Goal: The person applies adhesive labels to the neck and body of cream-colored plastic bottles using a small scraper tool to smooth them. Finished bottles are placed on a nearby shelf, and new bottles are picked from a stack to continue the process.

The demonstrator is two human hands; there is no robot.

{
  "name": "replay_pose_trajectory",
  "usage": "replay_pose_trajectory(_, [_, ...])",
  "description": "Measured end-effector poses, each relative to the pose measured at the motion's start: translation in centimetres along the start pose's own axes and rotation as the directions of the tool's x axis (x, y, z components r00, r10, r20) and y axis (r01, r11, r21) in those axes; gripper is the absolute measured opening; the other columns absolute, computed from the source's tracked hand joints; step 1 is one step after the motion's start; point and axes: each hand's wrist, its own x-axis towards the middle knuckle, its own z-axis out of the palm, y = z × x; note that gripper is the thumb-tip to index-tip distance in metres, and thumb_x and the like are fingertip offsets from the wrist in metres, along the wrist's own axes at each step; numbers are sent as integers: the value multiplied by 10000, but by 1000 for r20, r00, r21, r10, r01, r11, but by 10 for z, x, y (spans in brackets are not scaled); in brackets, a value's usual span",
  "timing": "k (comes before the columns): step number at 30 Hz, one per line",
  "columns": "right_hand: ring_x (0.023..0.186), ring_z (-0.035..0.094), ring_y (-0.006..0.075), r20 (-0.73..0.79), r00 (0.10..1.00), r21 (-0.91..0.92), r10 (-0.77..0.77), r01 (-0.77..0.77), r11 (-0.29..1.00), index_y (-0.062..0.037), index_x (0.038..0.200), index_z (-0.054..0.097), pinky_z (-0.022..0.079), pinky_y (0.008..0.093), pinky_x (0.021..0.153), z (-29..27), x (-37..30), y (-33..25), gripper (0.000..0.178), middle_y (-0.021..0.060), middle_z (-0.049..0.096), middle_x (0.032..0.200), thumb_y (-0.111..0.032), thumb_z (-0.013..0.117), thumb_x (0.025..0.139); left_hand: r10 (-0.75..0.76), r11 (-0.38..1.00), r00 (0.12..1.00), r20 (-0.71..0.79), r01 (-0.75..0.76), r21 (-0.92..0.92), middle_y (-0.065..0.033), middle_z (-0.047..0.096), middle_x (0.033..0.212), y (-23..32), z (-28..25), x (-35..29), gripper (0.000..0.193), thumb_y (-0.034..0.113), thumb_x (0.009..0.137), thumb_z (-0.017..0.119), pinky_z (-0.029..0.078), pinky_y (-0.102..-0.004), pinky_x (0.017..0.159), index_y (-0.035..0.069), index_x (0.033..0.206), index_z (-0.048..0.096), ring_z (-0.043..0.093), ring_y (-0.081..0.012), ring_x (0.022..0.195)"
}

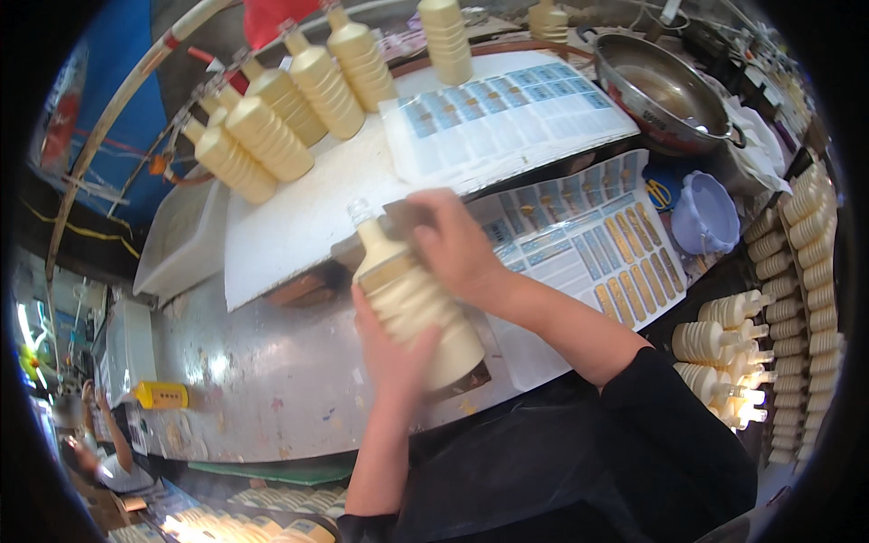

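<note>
A cream ribbed plastic bottle (pixel 409 299) lies tilted in the middle of the view, neck pointing up and left. My left hand (pixel 391 355) grips its lower body from underneath. My right hand (pixel 457 244) rests on its upper shoulder, pressing a small label (pixel 403 217) near the neck. Beneath the bottle lies a white board (pixel 290 217) on a metal table (pixel 262 380). Sheets of blue and yellow stickers (pixel 588 249) lie just right of my right hand.
Several cream bottles (pixel 272 118) hang along a rail at the top. A second sticker sheet (pixel 507 113) lies behind. A metal wok (pixel 665 90) and a lilac bowl (pixel 706 213) sit at right, beside stacked bottles (pixel 729 348). Another person (pixel 95 452) is at lower left.
</note>
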Motion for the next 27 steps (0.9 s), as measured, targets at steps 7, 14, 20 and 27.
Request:
replay_pose_trajectory(7, [1091,661,281,-4,977,-100,213,-212,972,-30,1348,570,521,369,959,-43,12,8,413,167,677,1197,-52,630,940,3,998,1000,-18,-4,-66,-260,405,1516,-27,2,-2,1070,189,761,767,384,-443,1161,-9,1624,167,469,-383,1380])
replay_pose_trajectory(14, [1035,698,216,54,835,73,548,-551,832,-24,1174,719,539,325,892,-115,53,48,299,121,731,1133,-136,637,910,-40,978,999,-4,38,-206,-258,391,1542,-27,4,-12,1000,143,797,712,372,-426,1166,-21,1619,168,454,-361,1401])
replay_pose_trajectory(20, [1022,689,393,59,986,-728,155,-64,682,-61,1187,733,553,458,884,-110,95,83,326,179,727,1137,-165,587,914,-27,970,1000,-4,25,-240,-246,437,1513,-19,4,-13,983,135,802,693,397,-414,1143,-12,1621,170,493,-340,1368])
replay_pose_trajectory(27, [1031,696,377,296,705,-934,645,74,349,-15,1066,682,551,482,854,-104,149,86,226,179,710,1167,-67,523,915,-28,982,999,16,30,-188,-250,468,1487,-19,1,-13,972,117,800,691,411,-416,1132,0,1620,182,516,-342,1348])
